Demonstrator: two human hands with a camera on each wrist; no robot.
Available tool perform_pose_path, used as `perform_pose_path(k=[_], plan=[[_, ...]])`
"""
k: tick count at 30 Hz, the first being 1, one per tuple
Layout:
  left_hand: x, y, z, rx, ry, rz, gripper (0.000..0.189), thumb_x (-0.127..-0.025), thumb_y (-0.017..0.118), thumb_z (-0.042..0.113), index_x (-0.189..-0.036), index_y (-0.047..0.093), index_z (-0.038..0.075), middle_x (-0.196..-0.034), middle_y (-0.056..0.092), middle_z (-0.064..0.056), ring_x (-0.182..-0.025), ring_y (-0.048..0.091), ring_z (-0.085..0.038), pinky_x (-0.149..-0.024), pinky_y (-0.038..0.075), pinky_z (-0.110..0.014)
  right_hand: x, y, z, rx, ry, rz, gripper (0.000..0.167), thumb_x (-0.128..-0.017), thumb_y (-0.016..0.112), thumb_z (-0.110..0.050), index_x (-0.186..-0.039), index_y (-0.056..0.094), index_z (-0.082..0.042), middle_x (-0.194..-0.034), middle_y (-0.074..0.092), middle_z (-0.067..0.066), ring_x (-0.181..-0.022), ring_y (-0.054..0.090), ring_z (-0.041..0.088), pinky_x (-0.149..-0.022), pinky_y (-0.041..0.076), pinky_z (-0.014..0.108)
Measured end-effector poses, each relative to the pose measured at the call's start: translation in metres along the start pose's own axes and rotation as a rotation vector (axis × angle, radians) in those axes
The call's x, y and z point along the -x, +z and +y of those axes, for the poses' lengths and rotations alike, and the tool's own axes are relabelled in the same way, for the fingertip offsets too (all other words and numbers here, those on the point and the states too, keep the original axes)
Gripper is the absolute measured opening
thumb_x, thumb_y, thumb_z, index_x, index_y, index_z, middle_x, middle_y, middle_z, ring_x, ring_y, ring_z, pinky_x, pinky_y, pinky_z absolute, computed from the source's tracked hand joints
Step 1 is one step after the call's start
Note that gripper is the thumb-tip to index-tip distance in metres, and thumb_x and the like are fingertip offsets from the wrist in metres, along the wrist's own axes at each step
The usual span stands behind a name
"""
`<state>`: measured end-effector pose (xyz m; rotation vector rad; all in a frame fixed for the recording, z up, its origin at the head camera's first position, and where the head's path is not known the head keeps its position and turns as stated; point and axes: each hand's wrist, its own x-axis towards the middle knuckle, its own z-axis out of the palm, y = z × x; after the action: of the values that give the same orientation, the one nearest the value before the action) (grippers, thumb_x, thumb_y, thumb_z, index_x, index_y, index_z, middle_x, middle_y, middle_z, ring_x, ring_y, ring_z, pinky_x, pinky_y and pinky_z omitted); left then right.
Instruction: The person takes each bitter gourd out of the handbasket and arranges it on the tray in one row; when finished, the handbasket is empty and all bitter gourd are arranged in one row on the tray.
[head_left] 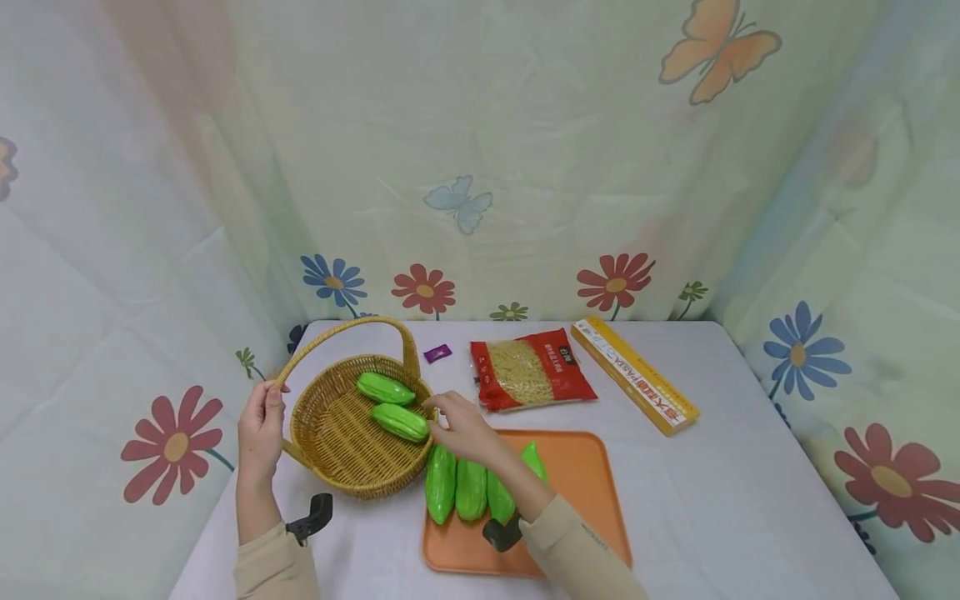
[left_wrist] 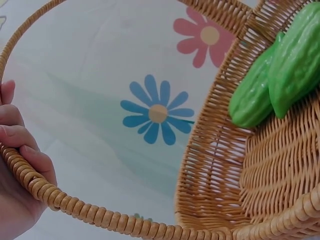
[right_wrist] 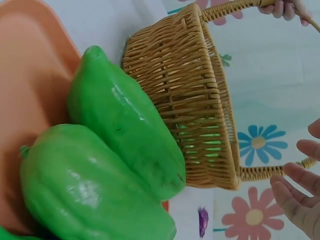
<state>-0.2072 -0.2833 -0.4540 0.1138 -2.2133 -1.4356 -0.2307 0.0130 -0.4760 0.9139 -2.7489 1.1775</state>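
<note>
My left hand (head_left: 261, 425) grips the arched handle (left_wrist: 100, 215) of a round wicker basket (head_left: 345, 446), fingers wrapped around it. The basket tilts a little on the white table. Inside lie two glossy green gourds (head_left: 401, 422), ridged and tapered, by the right wall. Over the basket's right rim is my right hand (head_left: 467, 431), close to the nearer gourd; in the right wrist view its fingers (right_wrist: 295, 197) are spread and hold nothing. Several more gourds (head_left: 471, 490) lie side by side on an orange tray (head_left: 588, 492), partly hidden by my right forearm.
Behind the tray lies a red bag of pasta (head_left: 521, 369), with a long yellow pasta box (head_left: 633, 375) to its right. A small purple packet (head_left: 437, 353) sits between basket and bag. Flower-printed curtains (head_left: 510, 233) enclose the table's back and sides.
</note>
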Motion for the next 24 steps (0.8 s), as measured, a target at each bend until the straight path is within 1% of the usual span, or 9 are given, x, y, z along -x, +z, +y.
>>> perform_pose_path(k=[2, 4, 7, 10, 12, 14, 17, 21, 24], plan=[[-0.001, 0.000, 0.000, -0.004, 0.007, 0.005, 0.025, -0.100, 0.037, 0.019, -0.103, 0.050, -0.003, -0.070, 0.037, -0.003, -0.061, 0.034, -0.013, -0.053, 0.028, -0.024, -0.008, 0.003, -0.003, 0.006, 0.017, -0.033, 0.032, -0.089, 0.054, -0.011, -0.120, 0.054, -0.001, -0.117, 0.052, 0.015, -0.104, 0.052, 0.027, -0.085, 0.043, 0.037], [0.000, 0.000, 0.003, -0.011, 0.007, 0.008, 0.024, -0.100, 0.037, 0.019, -0.102, 0.050, -0.001, -0.070, 0.037, -0.003, -0.061, 0.034, -0.012, -0.054, 0.028, -0.024, -0.015, 0.006, -0.005, 0.004, 0.028, -0.067, 0.033, -0.090, 0.054, -0.011, -0.121, 0.053, -0.001, -0.118, 0.051, 0.014, -0.107, 0.050, 0.026, -0.088, 0.042, 0.037], [0.005, 0.001, 0.017, -0.025, -0.008, 0.020, 0.023, -0.100, 0.037, 0.020, -0.100, 0.050, 0.001, -0.071, 0.037, -0.004, -0.062, 0.035, -0.013, -0.055, 0.029, -0.023, -0.024, 0.011, -0.006, 0.016, 0.024, -0.108, 0.033, -0.090, 0.054, -0.011, -0.121, 0.053, -0.002, -0.119, 0.051, 0.013, -0.111, 0.049, 0.025, -0.090, 0.041, 0.036], [0.011, 0.002, 0.030, -0.027, 0.016, 0.042, 0.023, -0.100, 0.037, 0.019, -0.099, 0.049, 0.000, -0.071, 0.037, -0.003, -0.061, 0.034, -0.012, -0.053, 0.029, -0.023, -0.033, 0.020, -0.003, 0.034, 0.012, -0.145, 0.033, -0.089, 0.054, -0.011, -0.121, 0.054, -0.003, -0.119, 0.052, 0.012, -0.111, 0.049, 0.024, -0.090, 0.041, 0.034], [0.011, 0.003, 0.027, -0.043, 0.024, 0.065, 0.023, -0.100, 0.037, 0.019, -0.099, 0.050, 0.000, -0.071, 0.037, -0.003, -0.060, 0.033, -0.012, -0.052, 0.028, -0.022, -0.038, 0.027, 0.000, 0.057, 0.008, -0.168, 0.033, -0.089, 0.054, -0.012, -0.122, 0.054, -0.005, -0.120, 0.051, 0.010, -0.112, 0.047, 0.022, -0.091, 0.040, 0.033], [0.010, 0.005, 0.018, -0.054, 0.029, 0.086, 0.025, -0.099, 0.038, 0.021, -0.100, 0.051, 0.000, -0.070, 0.037, -0.002, -0.059, 0.033, -0.011, -0.051, 0.028, -0.022, -0.041, 0.034, 0.003, 0.075, 0.005, -0.187, 0.033, -0.089, 0.055, -0.013, -0.121, 0.055, -0.007, -0.120, 0.051, 0.009, -0.113, 0.047, 0.021, -0.091, 0.040, 0.032], [0.006, 0.006, 0.004, -0.055, 0.035, 0.097, 0.024, -0.099, 0.038, 0.021, -0.101, 0.052, 0.001, -0.070, 0.038, -0.001, -0.059, 0.032, -0.010, -0.049, 0.027, -0.022, -0.045, 0.041, 0.003, 0.085, 0.014, -0.216, 0.033, -0.090, 0.055, -0.014, -0.122, 0.054, -0.009, -0.122, 0.049, 0.009, -0.113, 0.047, 0.021, -0.090, 0.041, 0.033], [0.005, 0.008, -0.002, -0.055, 0.048, 0.112, 0.027, -0.099, 0.038, 0.023, -0.102, 0.052, 0.001, -0.072, 0.038, -0.001, -0.060, 0.033, -0.011, -0.050, 0.027, -0.022, -0.048, 0.046, 0.002, 0.093, 0.022, -0.243, 0.034, -0.089, 0.055, -0.014, -0.122, 0.053, -0.008, -0.123, 0.047, 0.011, -0.112, 0.048, 0.021, -0.086, 0.043, 0.031], [0.005, 0.010, -0.004, -0.077, 0.042, 0.144, 0.030, -0.099, 0.038, 0.028, -0.100, 0.054, 0.003, -0.072, 0.039, -0.003, -0.060, 0.034, -0.012, -0.052, 0.028, -0.022, -0.051, 0.050, 0.002, 0.122, 0.017, -0.264, 0.035, -0.089, 0.054, -0.013, -0.123, 0.053, -0.008, -0.124, 0.046, 0.012, -0.113, 0.047, 0.021, -0.086, 0.043, 0.030]])
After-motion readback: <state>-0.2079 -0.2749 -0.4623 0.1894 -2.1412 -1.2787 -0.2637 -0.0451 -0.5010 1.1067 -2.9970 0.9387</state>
